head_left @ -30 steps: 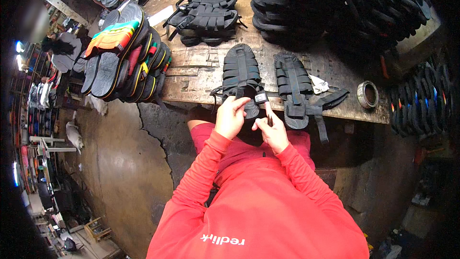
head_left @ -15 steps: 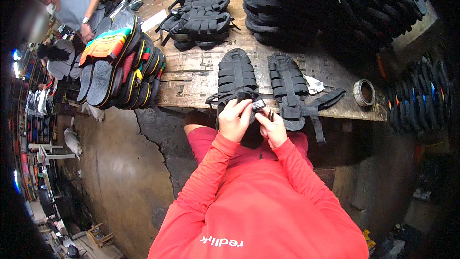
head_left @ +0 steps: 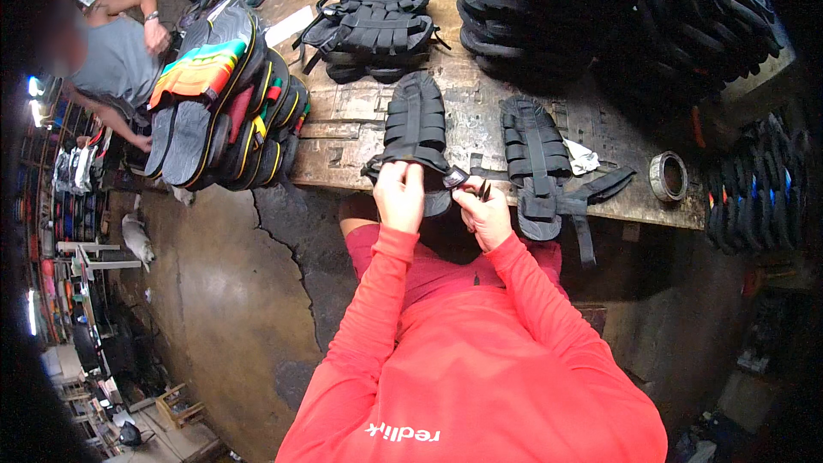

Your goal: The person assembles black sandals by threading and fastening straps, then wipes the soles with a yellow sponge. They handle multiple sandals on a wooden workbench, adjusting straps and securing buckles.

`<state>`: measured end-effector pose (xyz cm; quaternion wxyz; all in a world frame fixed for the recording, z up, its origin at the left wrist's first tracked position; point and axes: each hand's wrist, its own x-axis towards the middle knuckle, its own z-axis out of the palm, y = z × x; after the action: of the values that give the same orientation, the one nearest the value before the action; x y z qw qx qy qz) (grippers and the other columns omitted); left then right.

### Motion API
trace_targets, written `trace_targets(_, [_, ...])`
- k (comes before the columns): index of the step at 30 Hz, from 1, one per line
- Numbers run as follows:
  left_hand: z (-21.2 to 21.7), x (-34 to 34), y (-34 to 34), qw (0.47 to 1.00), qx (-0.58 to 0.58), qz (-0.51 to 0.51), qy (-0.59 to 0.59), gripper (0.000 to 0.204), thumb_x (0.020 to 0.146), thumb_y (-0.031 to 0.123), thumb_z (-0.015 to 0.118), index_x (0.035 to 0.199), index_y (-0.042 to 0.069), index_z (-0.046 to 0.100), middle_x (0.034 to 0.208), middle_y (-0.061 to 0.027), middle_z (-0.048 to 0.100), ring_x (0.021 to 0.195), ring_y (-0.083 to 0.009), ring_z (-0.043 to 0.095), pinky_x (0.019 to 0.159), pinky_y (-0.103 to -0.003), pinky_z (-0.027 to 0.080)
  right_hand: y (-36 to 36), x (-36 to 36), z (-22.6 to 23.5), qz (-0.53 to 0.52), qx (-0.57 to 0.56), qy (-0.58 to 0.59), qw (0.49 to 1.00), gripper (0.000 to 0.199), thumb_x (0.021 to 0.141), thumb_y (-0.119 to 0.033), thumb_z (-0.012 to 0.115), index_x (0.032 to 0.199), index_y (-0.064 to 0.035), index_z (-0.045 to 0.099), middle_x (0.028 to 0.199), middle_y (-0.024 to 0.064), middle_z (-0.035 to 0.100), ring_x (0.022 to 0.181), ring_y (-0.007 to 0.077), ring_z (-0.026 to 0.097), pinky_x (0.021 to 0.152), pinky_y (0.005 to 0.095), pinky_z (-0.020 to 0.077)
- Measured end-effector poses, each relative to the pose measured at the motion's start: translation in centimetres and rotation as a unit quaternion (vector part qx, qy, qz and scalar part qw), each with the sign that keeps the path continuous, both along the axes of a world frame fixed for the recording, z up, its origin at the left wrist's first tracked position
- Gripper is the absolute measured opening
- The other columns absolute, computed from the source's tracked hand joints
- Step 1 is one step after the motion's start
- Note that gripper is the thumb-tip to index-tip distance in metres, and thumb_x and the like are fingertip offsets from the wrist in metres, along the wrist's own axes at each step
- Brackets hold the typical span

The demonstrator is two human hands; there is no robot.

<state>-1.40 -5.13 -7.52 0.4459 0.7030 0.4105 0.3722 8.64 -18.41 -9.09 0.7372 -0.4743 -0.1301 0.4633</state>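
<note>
A black strappy sandal (head_left: 415, 120) lies at the table's front edge, its toe pointing away from me. My left hand (head_left: 399, 201) pinches the straps at its heel end. My right hand (head_left: 485, 219), fingers closed, is just to the right, gripping a black strap end with a small dark label (head_left: 455, 177). A thin dark pointed tool (head_left: 487, 190) also pokes up from the right hand; its kind is unclear. The matching sandal (head_left: 533, 141) lies to the right, heel straps loose and one hanging over the edge.
Black sandals are stacked at the back (head_left: 377, 30), with taller piles (head_left: 514, 17) behind right. Sandals with coloured straps (head_left: 201, 77) are heaped at left, beside a person in a grey top (head_left: 116, 60). A tape roll (head_left: 668, 176) and crumpled white paper (head_left: 583, 158) lie at right.
My left hand has moved away from the label to the sandal's heel straps, leaving a gap between my hands. The right hand keeps the labelled strap end. The person at left has shifted posture.
</note>
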Motion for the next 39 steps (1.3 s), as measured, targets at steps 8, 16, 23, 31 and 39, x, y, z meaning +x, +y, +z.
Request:
trace_targets(8, [1.4,1.9,-1.9,0.976,0.135,-0.136,0.100,0.031,0.090,0.014,0.072,0.119,0.004,0.072,0.095,-0.0169,0.062,0.083,-0.0288,0.064,0.076,-0.036,0.052,-0.4,-1.0,0.4,0.047,-0.056,-0.046,0.996,0.029,0.088,-0.002,0.064,0.117,-0.0045,0.061,0.098,-0.0025,0.061,0.086,0.0053,0.056,0.075,0.0210,0.0468])
trace_targets(16, [-0.4,1.7,-0.4,0.980,-0.077,-0.182,0.039,0.011,0.087,0.009,0.072,0.095,0.001,0.073,0.081,-0.0098,0.065,0.078,-0.0192,0.065,0.070,-0.032,0.052,-0.8,-0.1,-0.2,-0.011,0.018,0.101,0.995,0.036,0.090,-0.011,0.073,0.120,-0.0062,0.053,0.087,-0.0029,0.061,0.056,0.0026,0.047,0.044,0.0191,0.0346])
trace_targets(23, [-2.2,2.7,0.0,0.984,0.130,-0.041,0.112,0.010,0.083,0.011,0.070,0.089,0.003,0.067,0.085,-0.0156,0.066,0.084,-0.0358,0.063,0.078,-0.044,0.050,0.4,-0.4,-0.4,-0.128,-0.109,-0.236,0.957,0.023,0.084,-0.022,0.083,0.093,-0.0052,0.070,0.079,-0.0035,0.064,0.067,0.0056,0.053,0.061,0.0239,0.0455])
trace_targets(31, [1.9,-0.1,-2.9,0.953,0.184,-0.204,0.129,0.036,0.092,0.001,0.057,0.128,0.002,0.060,0.094,-0.0189,0.066,0.087,-0.0332,0.067,0.078,-0.042,0.053,2.6,1.5,-1.2,-0.205,-0.206,-0.446,0.846,0.030,0.084,-0.019,0.077,0.070,-0.0012,0.057,0.064,0.0057,0.055,0.057,0.0150,0.050,0.055,0.0328,0.0419])
trace_targets(39, [1.4,1.2,-2.9,0.968,0.066,-0.227,0.082,0.016,0.092,0.011,0.068,0.104,0.001,0.070,0.081,-0.0162,0.071,0.068,-0.0246,0.072,0.060,-0.034,0.055,-0.2,2.5,-0.9,-0.057,-0.126,-0.285,0.949,0.012,0.092,-0.011,0.069,0.099,-0.0013,0.067,0.073,-0.0030,0.062,0.055,0.0020,0.049,0.048,0.0226,0.0399])
